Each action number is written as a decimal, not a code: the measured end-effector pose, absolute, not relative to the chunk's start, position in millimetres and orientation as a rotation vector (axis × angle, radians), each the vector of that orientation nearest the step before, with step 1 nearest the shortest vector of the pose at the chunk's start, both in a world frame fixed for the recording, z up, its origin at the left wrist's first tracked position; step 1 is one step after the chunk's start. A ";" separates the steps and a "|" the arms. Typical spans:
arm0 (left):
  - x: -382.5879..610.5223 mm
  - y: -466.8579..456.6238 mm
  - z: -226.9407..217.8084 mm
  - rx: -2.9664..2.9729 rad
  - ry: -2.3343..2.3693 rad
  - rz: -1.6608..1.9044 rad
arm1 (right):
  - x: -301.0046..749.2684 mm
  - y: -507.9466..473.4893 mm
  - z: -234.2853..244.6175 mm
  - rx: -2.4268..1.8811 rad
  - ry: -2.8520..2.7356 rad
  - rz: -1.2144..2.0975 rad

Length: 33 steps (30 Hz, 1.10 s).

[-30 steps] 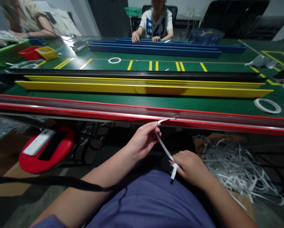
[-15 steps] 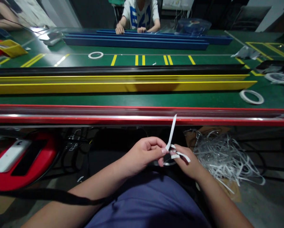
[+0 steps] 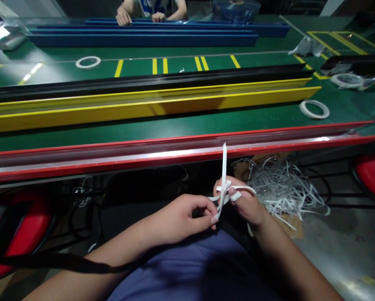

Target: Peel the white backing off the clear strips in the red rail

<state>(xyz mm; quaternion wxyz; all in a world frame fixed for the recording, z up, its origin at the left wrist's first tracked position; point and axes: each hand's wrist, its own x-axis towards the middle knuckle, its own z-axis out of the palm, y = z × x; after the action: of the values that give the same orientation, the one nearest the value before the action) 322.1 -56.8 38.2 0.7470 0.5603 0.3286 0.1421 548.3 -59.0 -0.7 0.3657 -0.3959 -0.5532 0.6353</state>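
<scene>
A thin white paper strip rises from my hands to the long red rail at the table's near edge. My left hand pinches the strip's lower end between thumb and fingers, low over my lap. My right hand is closed beside it, with the strip looped round its fingers. The two hands nearly touch.
Behind the red rail lie a yellow rail, a black rail and blue rails on the green table. White tape rolls sit on it. A heap of white strips lies on the floor right. Another person's hands rest opposite.
The strip has come away from the rail and been gathered up. My left hand dropped from the rail to my lap, and my right hand wound the strip round its fingers.
</scene>
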 end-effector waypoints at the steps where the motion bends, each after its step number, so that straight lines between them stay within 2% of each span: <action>1: 322.5 -55.6 37.5 1.262 0.709 0.290 | 547.4 -59.0 4.5 -1.068 -1.458 1.607; 5: 318.1 -47.8 39.0 1.385 0.657 0.210 | 545.5 -60.2 19.8 -1.173 -1.563 1.565; 8: 311.3 -36.9 45.3 1.201 0.722 0.150 | 548.0 -62.3 23.2 -1.130 -1.579 1.622; 12: 314.9 -19.8 54.1 1.150 0.907 0.324 | 552.2 -64.2 24.8 -1.047 -1.680 1.641; 15: 330.9 -12.4 54.2 1.171 0.851 0.482 | 551.6 -65.7 27.2 -1.020 -1.785 1.573; 23: 366.4 -16.3 45.1 0.864 0.719 0.537 | 547.5 -74.1 22.9 -1.053 -1.983 1.352; 33: 370.2 -17.3 55.2 0.841 0.781 0.621 | 551.9 -78.9 9.8 -1.080 -2.049 1.328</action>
<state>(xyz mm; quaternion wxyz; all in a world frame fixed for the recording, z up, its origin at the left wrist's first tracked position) 370.2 -17.3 55.2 0.7946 0.3912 0.3635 0.2888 551.9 -78.9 9.8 0.2337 -0.3933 -0.7462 0.4836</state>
